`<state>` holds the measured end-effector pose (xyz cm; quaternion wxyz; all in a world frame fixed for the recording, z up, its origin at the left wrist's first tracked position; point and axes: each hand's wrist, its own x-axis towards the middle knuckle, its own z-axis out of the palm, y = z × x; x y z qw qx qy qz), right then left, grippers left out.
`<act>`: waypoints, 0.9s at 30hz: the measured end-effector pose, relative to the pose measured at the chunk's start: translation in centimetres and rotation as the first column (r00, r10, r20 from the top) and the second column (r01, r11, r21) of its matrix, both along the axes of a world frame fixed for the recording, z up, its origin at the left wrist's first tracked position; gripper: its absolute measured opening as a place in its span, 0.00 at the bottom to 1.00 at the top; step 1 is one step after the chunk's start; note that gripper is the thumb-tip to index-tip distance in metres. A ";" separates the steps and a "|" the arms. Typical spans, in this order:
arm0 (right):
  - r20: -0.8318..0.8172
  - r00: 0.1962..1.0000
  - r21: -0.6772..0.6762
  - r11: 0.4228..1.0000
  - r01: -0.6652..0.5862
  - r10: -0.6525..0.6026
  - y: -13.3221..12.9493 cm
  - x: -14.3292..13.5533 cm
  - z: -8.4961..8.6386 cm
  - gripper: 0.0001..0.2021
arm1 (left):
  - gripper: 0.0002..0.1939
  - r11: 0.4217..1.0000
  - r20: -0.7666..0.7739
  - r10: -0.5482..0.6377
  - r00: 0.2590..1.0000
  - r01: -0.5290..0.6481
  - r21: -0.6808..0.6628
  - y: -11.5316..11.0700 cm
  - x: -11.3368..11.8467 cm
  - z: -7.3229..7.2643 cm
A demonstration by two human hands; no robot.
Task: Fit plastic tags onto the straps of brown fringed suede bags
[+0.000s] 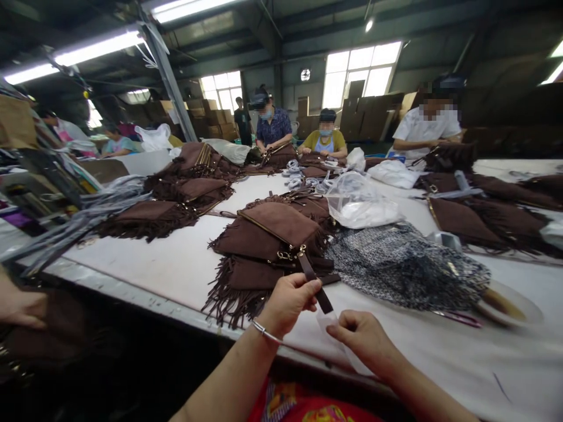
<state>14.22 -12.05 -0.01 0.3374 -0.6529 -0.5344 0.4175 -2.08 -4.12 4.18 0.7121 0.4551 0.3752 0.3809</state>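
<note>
Between thumb and fingers, my left hand (294, 299) pinches a dark brown strap (324, 301) that runs up to a metal clasp by the bags. My right hand (363, 337) is closed on a strip of thin white wrapping (328, 321), which lies at the strap's lower end and hangs down past the table edge. Just beyond both hands lies a pile of brown fringed bags (281, 223) with brass zips and rings. To the right of the pile is a black and white knitted cloth (404, 266).
More brown bags (149, 211) lie at the left, beside bundled grey strips (101, 202). A clear plastic bag (363, 202) sits behind the cloth. Pink-handled scissors (460, 318) lie at right. Another person's hand (24, 308) shows at far left; several people work across the table (153, 269).
</note>
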 end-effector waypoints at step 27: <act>-0.442 0.897 -0.070 0.996 -0.052 0.016 1.3 -1.3 0.6 0.18 | 0.23 0.879 0.145 0.073 0.987 0.005 -0.476 5.4 0.2 -3.8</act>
